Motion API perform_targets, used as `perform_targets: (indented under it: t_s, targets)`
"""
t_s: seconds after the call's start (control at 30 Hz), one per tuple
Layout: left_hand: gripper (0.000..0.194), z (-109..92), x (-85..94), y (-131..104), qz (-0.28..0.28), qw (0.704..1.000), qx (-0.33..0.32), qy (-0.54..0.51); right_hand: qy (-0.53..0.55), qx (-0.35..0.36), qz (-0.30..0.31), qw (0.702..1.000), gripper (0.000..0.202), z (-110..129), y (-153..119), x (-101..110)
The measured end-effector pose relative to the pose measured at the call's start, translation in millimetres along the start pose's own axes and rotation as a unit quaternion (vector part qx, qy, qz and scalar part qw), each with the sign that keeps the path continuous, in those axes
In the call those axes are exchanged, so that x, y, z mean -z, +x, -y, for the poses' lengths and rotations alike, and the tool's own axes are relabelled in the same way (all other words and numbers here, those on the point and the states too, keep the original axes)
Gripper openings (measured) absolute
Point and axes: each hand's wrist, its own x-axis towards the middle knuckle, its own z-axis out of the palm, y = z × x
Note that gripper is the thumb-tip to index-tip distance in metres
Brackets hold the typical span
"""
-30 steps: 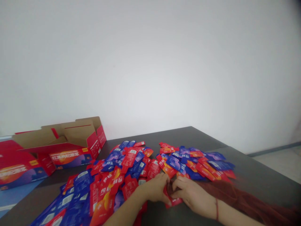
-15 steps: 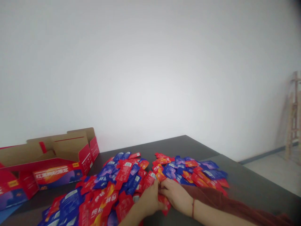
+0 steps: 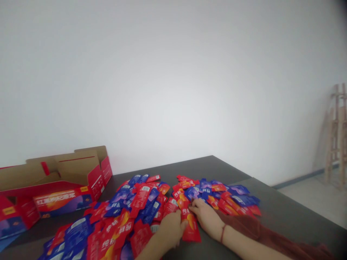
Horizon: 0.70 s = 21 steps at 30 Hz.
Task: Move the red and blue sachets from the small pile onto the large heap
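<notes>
Loose flat sachets, red and blue, lie in a large pile [image 3: 116, 227] on the left and a smaller pile [image 3: 230, 196] on the right. Between my hands is a red sachet [image 3: 190, 227] with an orange print and white characters, its full length mostly showing. My right hand [image 3: 207, 216] curls its fingertips at the upper right edge of this sachet. Palm down at the sachet's left side, my left hand [image 3: 170, 231] has thumb and forefinger apart. Part of its fingers is hidden beneath the hand.
Open red cardboard boxes [image 3: 63, 200] with brown insides stand at the left on the dark table [image 3: 211, 168]. A white wall rises behind the table. Wooden ladder-like frames [image 3: 336, 137] lean at the far right.
My hands have drawn apart, the left one down and leftward, the right one slightly upward. The red sachet, mostly covered before, now shows between them. The view has shifted slightly.
</notes>
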Motion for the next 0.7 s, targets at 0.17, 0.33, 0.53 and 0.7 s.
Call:
perform_targets:
  t_s: [0.17,0.33,0.53,0.7]
  targets:
    - [0.046,8,0.9,3,-0.061,0.990,-0.108,0.068,0.075,0.055,0.013,0.996,0.033,1,3,-1]
    - [0.076,20,-15.8,14,-0.008,0.980,-0.193,0.049,0.102,0.068,0.032,0.992,0.035,-2,2,6]
    - [0.066,15,-6.4,8,-0.026,0.978,-0.197,0.068,0.081,0.045,0.016,0.996,0.035,20,1,20]
    - [0.061,6,4.3,-3,-0.041,0.977,-0.187,0.091,0.122,0.161,0.070,0.977,0.028,41,-16,23]
